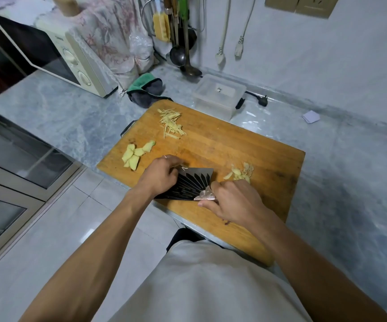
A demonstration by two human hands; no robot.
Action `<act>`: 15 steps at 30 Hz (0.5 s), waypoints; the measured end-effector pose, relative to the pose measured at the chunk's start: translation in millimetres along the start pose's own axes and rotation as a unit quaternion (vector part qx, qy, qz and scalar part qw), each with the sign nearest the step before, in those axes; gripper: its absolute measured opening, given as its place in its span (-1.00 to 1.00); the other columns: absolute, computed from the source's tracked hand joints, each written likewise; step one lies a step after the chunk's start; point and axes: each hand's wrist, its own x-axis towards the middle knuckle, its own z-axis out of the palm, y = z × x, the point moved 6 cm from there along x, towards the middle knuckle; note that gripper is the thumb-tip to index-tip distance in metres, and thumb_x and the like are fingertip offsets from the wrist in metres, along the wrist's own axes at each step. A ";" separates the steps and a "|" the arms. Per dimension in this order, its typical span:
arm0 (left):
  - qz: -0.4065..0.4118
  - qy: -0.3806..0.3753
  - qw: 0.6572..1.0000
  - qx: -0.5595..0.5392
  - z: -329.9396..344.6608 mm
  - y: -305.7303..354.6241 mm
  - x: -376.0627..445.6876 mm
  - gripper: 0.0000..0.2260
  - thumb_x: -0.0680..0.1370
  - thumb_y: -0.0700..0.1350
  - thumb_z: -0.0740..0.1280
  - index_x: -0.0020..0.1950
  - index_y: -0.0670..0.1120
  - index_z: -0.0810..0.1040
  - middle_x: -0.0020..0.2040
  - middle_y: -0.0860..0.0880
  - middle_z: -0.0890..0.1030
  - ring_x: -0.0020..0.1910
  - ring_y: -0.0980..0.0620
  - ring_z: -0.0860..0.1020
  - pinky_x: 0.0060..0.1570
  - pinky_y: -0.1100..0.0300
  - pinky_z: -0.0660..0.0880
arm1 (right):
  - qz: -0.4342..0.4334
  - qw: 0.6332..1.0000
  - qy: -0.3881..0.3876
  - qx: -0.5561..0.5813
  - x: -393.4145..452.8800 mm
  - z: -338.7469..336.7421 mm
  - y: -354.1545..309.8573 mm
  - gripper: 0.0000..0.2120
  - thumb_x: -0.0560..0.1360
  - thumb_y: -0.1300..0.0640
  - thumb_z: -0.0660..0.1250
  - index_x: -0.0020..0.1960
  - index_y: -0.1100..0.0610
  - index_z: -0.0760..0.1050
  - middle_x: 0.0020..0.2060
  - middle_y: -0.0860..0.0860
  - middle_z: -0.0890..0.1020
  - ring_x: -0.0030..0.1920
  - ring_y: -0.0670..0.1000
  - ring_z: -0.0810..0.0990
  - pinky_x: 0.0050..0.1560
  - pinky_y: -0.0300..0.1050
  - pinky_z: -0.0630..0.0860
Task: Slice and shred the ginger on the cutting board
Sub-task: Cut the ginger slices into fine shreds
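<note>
Right hand (232,201) was wrapped round the knife (195,184) at the handle end, blade dark with a fan pattern, edge down on the cutting board (234,145). Left hand (162,175) sat curled against the blade's left face, fingertips bent down on something small at the edge; likely ginger being held, but what it gripped was hidden, so I could not tell.

Ginger lay in three lots on the board: slices (136,154) at 9 o'clock of the hands, finished shreds (171,124) at 11 o'clock, thin scraps (241,173) just right of the blade.

Step in hand looked like shredding, partway through. Next move would call for short even cuts with knuckles guiding the blade, then fetching the waiting slices. The board sat on a grey marble surface (71,117).
</note>
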 end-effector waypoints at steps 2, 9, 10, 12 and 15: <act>-0.002 0.020 1.000 -0.010 -3.6 2.9 1.9 -0.69 0.56 -0.27 0.26 0.24 -0.07 0.63 0.25 -0.01 0.60 0.20 0.01 0.55 0.22 0.23 0.43 | -0.008 1.000 0.022 -0.003 -0.6 0.2 0.2 -0.43 0.56 -0.34 0.23 -0.13 0.20 0.56 -0.41 0.07 0.59 -0.42 0.12 0.61 -0.39 -0.13 0.35; -0.075 -0.092 0.988 -0.098 -2.8 -0.8 25.6 -0.87 0.60 -0.15 0.35 -0.02 -0.04 0.70 -0.06 0.09 0.68 -0.10 0.24 0.58 -0.01 0.30 0.41 | -0.018 0.999 0.034 -0.019 -4.3 -3.0 -1.4 -0.44 0.55 -0.33 0.25 -0.15 0.19 0.55 -0.43 0.07 0.59 -0.45 0.11 0.58 -0.39 -0.13 0.31; -0.077 -0.097 0.987 -0.102 -2.3 -1.4 27.7 -0.87 0.60 -0.16 0.35 -0.03 -0.05 0.70 -0.08 0.09 0.68 -0.11 0.25 0.58 -0.03 0.32 0.41 | -0.016 0.999 0.028 -0.013 -4.5 -2.0 -1.6 -0.43 0.57 -0.34 0.22 -0.11 0.20 0.55 -0.40 0.08 0.60 -0.41 0.12 0.60 -0.35 -0.12 0.32; -0.090 -0.093 0.983 -0.132 -2.6 -3.1 29.4 -0.87 0.60 -0.18 0.35 -0.02 -0.06 0.70 -0.09 0.09 0.68 -0.11 0.25 0.58 -0.07 0.38 0.42 | -0.010 1.000 0.020 -0.008 -3.7 -2.0 -2.0 -0.43 0.58 -0.34 0.19 -0.08 0.20 0.54 -0.37 0.07 0.60 -0.38 0.12 0.60 -0.33 -0.11 0.34; -0.107 -0.097 0.970 -0.193 -2.0 -3.1 29.0 -0.91 0.56 -0.22 0.40 0.00 -0.10 0.70 -0.10 0.07 0.70 -0.16 0.24 0.62 -0.16 0.46 0.47 | -0.008 1.000 0.018 -0.015 -3.0 -2.2 -1.9 -0.46 0.52 -0.32 0.32 -0.22 0.19 0.54 -0.50 0.04 0.53 -0.53 0.07 0.53 -0.44 -0.16 0.28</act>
